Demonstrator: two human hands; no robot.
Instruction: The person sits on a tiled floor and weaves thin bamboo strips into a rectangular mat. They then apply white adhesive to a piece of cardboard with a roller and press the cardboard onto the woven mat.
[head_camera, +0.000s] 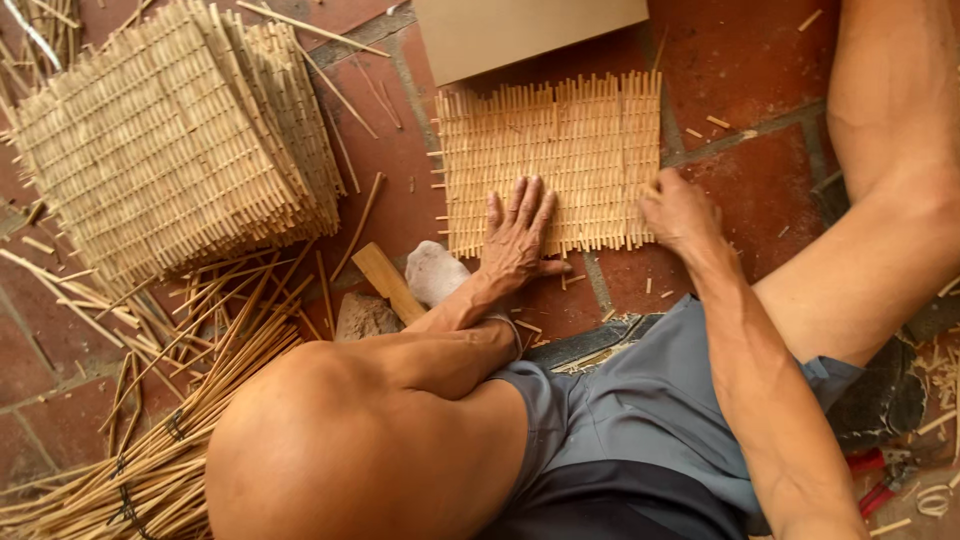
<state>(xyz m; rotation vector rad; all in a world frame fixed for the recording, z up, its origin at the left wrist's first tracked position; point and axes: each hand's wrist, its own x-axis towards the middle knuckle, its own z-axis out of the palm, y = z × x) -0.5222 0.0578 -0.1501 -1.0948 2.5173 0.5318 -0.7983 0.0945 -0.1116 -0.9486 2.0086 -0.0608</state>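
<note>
A square woven bamboo mat (560, 150) lies flat on the red tile floor in front of me. My left hand (518, 236) rests palm down on the mat's near edge, fingers spread. At the mat's right near corner my right hand (678, 210) has its fingers curled against the edge of the weave; what it pinches is hidden. My bare knee and grey shorts fill the foreground.
A tall stack of finished woven mats (170, 140) stands at the left. Loose and bundled bamboo strips (170, 400) lie at the lower left. A wooden board (520, 32) sits behind the mat, a wooden handle (388, 282) by my foot, and red-handled pliers (880, 480) at the lower right.
</note>
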